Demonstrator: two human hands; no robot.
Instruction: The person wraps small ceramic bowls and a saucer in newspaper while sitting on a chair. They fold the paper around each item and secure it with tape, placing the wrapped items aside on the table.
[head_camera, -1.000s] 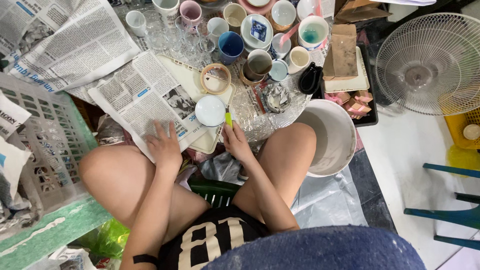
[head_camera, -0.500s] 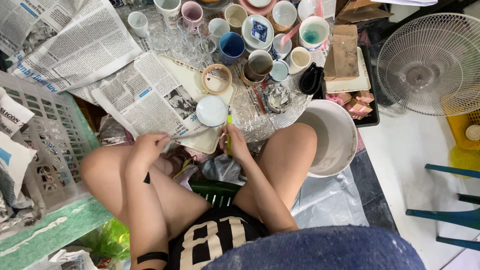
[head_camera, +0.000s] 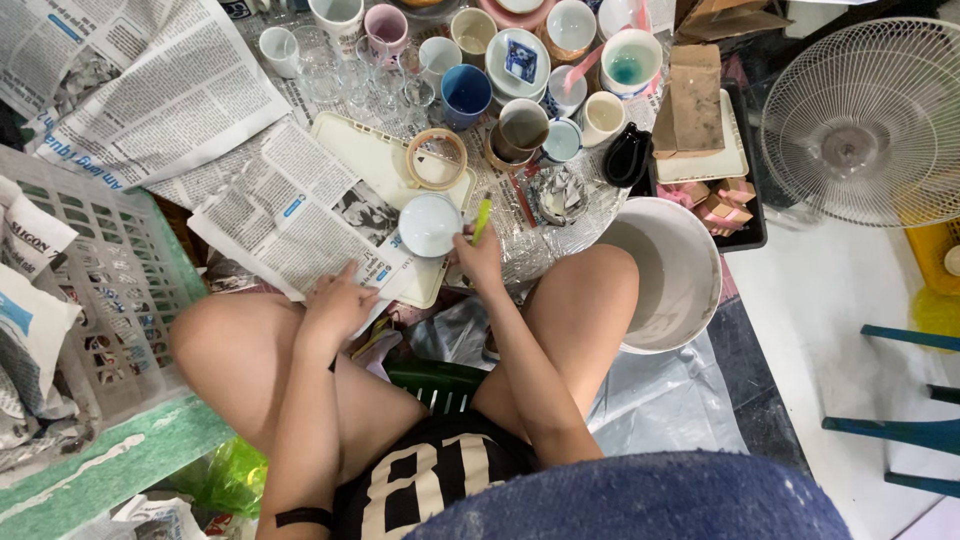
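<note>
Head view. The left hand (head_camera: 338, 303) lies palm down, fingers spread flat and gripping nothing, on the near edge of a folded newspaper sheet (head_camera: 290, 215) just above the left knee. The right hand (head_camera: 482, 262) is closed around a yellow-green brush (head_camera: 481, 218), which points up and away from the body. A small white bowl (head_camera: 428, 224) sits just to the left of the brush tip, resting on a cream tray (head_camera: 375, 158) that the newspaper sheet partly overlaps. Whether the brush tip touches the bowl cannot be determined. A tan ring-shaped dish (head_camera: 437, 159) also sits on the tray, beyond the white bowl.

Farther out, a cluster of cups and bowls covers the work surface, including a dark blue cup (head_camera: 466, 92) and a pink cup (head_camera: 385, 25). A large white bucket (head_camera: 672, 270) stands just beside the right knee. A white fan (head_camera: 868, 120) stands at upper right. A grey plastic basket (head_camera: 95, 290) holding paper stands at left.
</note>
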